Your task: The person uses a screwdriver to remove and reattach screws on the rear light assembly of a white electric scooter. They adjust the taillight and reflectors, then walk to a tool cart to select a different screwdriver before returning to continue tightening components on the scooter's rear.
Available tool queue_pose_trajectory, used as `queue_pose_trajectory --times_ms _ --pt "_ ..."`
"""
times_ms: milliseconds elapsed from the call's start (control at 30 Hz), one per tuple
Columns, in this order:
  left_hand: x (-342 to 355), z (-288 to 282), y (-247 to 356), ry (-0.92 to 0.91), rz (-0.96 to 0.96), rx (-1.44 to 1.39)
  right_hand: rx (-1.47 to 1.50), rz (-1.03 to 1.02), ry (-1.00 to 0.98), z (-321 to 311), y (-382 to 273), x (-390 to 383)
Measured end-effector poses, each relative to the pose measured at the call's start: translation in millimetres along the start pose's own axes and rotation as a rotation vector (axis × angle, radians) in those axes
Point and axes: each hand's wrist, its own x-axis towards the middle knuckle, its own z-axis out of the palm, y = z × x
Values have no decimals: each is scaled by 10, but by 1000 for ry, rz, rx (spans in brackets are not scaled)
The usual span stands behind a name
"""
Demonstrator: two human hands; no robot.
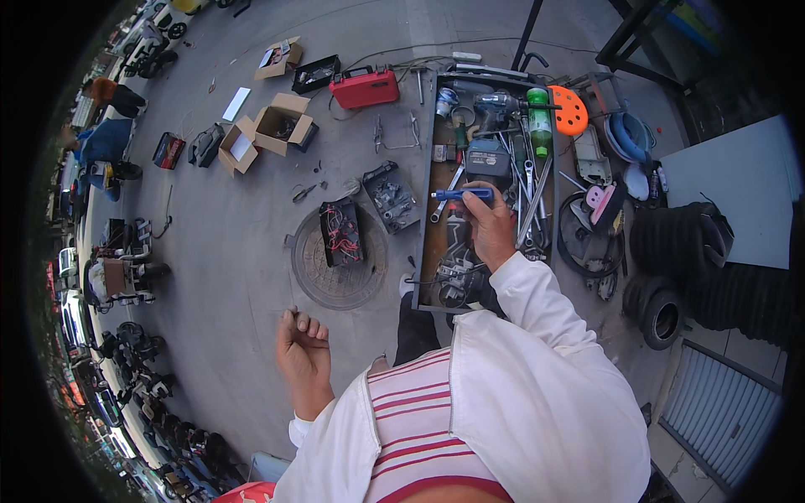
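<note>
Over the tool tray (424, 168), my right hand (493, 228) is closed around the thick end of a slim blue hand tool (461, 194). Its thinner end points left and has a small pale tip; its exact kind is unclear. Under and around this hand lie a cordless drill (495, 105), a blue battery pack (488, 159), several wrenches (528, 189) and a green bottle (538, 121). My left hand (303, 352) hovers over the pavement with its fingers curled in. Whatever it may hold is hidden. Nearest to it is the round manhole cover (314, 289).
On the cover sits a black box with red wires (342, 235), beside a tray of small parts (392, 199). A red case (365, 87) and open cardboard boxes (283, 126) stand farther off. Stacked tires (671, 239) and an orange stool top (568, 111) are at the right.
</note>
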Motion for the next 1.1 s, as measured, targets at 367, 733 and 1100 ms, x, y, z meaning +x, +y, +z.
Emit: queue_pose_trajectory --times_ms 367,733,1100 --pt "-155 823 -607 -537 132 623 249 437 -491 366 -374 -984" --pt "-239 -11 -491 -265 208 444 -1009 -275 -162 -260 147 71" --pt "-2 -293 -384 -152 61 511 -2203 140 -750 -585 1140 1803"
